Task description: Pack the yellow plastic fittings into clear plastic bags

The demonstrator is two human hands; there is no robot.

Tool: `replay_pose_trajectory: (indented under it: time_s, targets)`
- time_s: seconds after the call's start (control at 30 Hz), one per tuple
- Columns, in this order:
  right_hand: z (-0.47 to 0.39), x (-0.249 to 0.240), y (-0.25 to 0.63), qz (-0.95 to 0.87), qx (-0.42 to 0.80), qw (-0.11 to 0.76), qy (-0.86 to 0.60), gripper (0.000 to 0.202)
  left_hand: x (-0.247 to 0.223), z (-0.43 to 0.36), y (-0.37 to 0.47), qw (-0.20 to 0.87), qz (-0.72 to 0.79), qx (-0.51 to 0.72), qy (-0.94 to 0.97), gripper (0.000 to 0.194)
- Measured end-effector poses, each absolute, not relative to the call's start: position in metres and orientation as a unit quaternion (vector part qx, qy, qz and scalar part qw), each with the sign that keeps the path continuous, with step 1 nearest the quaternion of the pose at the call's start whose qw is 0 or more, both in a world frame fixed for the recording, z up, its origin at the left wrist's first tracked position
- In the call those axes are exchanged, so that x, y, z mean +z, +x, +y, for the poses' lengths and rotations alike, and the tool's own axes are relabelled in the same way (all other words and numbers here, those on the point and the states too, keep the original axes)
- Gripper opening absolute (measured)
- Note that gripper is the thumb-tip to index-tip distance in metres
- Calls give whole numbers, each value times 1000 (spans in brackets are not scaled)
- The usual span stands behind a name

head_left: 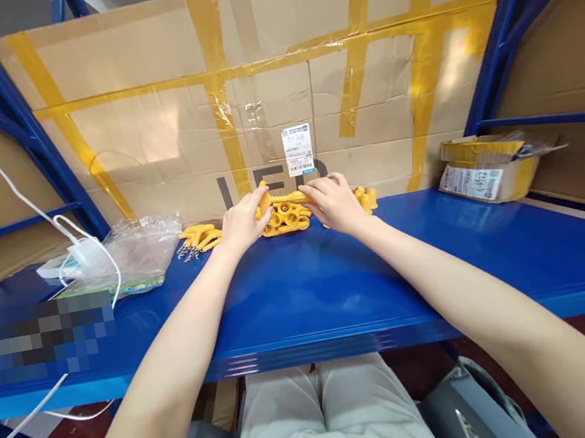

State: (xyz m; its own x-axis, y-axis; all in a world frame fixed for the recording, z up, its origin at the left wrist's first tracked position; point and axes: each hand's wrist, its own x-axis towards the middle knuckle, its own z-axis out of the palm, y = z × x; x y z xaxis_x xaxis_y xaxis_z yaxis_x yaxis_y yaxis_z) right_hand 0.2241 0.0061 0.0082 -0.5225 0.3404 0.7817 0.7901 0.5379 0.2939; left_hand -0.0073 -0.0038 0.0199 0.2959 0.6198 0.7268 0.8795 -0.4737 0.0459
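Both hands are at the back of the blue shelf, holding one long yellow plastic piece (284, 198) level between them. My left hand (244, 220) pinches its left end, and my right hand (333, 202) grips its right end. Just beneath lies a stack of yellow tubular parts (286, 218), their round hollow ends facing me. To the left of my left hand is a heap of slim yellow pieces (200, 235) with curly metal bits (188, 252) at its front. More yellow parts (366, 198) show behind my right hand, partly hidden by it.
Behind stands a large taped cardboard sheet (155, 145). A clear plastic bag (139, 246) and a white charger with cable (86, 251) lie left, near a blurred-out object (50, 337). An opened small carton (487, 169) sits right on the blue shelf (307, 299).
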Motion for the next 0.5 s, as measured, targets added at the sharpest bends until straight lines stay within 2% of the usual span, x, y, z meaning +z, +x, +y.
replay_pose_trajectory:
  time_s: [0.4, 0.5]
  targets:
    - [4, 5, 216, -820, -324, 316, -351, 28, 19, -4, -7, 211, -501, -305, -782, 36]
    - [2, 5, 214, -827, -307, 292, -370, 32, 19, -7, -7, 230, -486, -297, -789, 34]
